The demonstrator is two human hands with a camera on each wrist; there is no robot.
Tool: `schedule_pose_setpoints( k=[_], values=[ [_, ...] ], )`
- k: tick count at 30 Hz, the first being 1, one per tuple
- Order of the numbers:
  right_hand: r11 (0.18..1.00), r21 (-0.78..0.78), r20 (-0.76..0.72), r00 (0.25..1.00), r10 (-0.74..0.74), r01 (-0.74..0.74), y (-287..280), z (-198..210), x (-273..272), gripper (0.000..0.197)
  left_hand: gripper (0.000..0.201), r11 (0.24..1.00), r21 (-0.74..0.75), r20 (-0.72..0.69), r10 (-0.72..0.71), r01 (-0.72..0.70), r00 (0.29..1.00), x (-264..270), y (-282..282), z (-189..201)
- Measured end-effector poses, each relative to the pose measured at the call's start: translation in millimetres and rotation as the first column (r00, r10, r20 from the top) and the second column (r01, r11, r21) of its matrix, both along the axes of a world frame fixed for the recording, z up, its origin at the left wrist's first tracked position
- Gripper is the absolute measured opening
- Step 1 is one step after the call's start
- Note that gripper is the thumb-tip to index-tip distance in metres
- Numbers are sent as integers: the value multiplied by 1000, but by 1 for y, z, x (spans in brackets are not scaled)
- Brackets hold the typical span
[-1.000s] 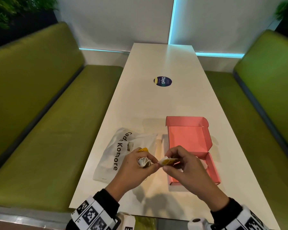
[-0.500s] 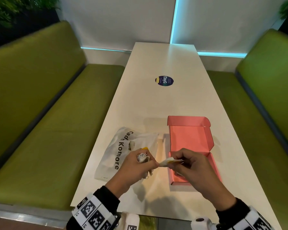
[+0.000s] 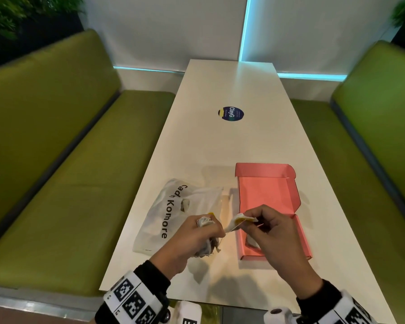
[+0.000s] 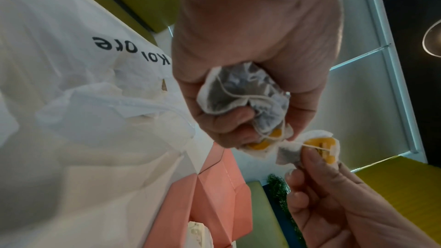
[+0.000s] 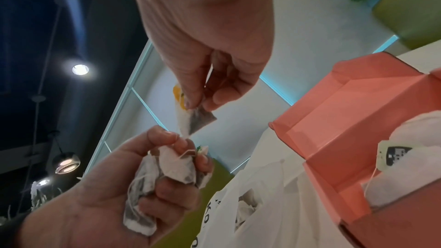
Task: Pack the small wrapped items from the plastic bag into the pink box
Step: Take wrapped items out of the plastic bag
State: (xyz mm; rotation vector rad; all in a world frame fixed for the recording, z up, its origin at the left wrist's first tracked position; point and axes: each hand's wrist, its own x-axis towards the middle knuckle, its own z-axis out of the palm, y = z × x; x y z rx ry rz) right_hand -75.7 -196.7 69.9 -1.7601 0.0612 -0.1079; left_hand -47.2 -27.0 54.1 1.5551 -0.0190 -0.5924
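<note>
My left hand (image 3: 202, 237) grips a crumpled bunch of white tea bags (image 3: 206, 222) with yellow tags, held just above the table between bag and box. My right hand (image 3: 258, 222) pinches a single tea bag (image 3: 240, 219) by its corner, over the left wall of the pink box (image 3: 267, 190). In the left wrist view a string joins the single tea bag (image 4: 310, 146) to the bunch (image 4: 238, 91). The pink box lies open, lid flat at the far side. In the right wrist view white wrapped items (image 5: 417, 157) sit inside it. The white plastic bag (image 3: 171, 206) lies left of the box.
The long white table (image 3: 232, 141) has a round dark sticker (image 3: 230, 114) farther along it. Green bench seats (image 3: 68, 171) run along both sides. The plastic bag reaches close to the table's left edge.
My right hand has drawn the single tea bag away from the bunch, rightward to the box's left wall. My left hand keeps its grip and stays put.
</note>
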Motion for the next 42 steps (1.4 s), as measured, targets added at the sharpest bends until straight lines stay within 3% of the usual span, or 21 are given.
schedule_pose_setpoints(
  k=[4,10,17,22,24,27,32,34,36,38,42],
  values=[
    [997,77,-62,997,37,-32,3,-3,-2,17,20,999,18,7,-37,37,999,0,-1,0],
    [972,218,-112,987,116,-89,-1,0,-2,10,25,999,-29,27,40,-39,999,2,1,0],
    [900,434,-77,994,79,-38,5,-5,-5,6,8,980,-167,-27,-116,110,993,-1,3,-1],
    [862,499,-88,985,147,-84,6,-8,-3,37,11,980,-177,-18,-98,93,995,0,3,0],
    [866,478,-91,972,215,-147,3,-7,-2,42,11,983,-178,-26,-46,40,999,1,2,-1],
    [907,377,-115,962,248,-188,-1,-1,-1,23,12,989,-142,-31,-51,46,998,-2,-1,0],
    [960,247,-82,985,154,-129,-3,8,1,12,15,993,-118,-33,3,-7,999,-2,-2,1],
    [981,175,-91,991,102,-85,-5,8,4,10,32,993,-119,-21,18,-20,1000,-1,0,-1],
    [990,129,-111,991,77,-63,-6,7,5,11,37,991,-131,31,-37,41,999,-2,0,0],
    [992,118,-126,990,68,-53,-4,6,6,12,28,990,-95,107,-90,100,990,-4,-2,3],
    [993,87,-163,982,91,-78,-5,4,5,13,33,995,75,242,-88,71,966,-4,-10,-4]
  ],
)
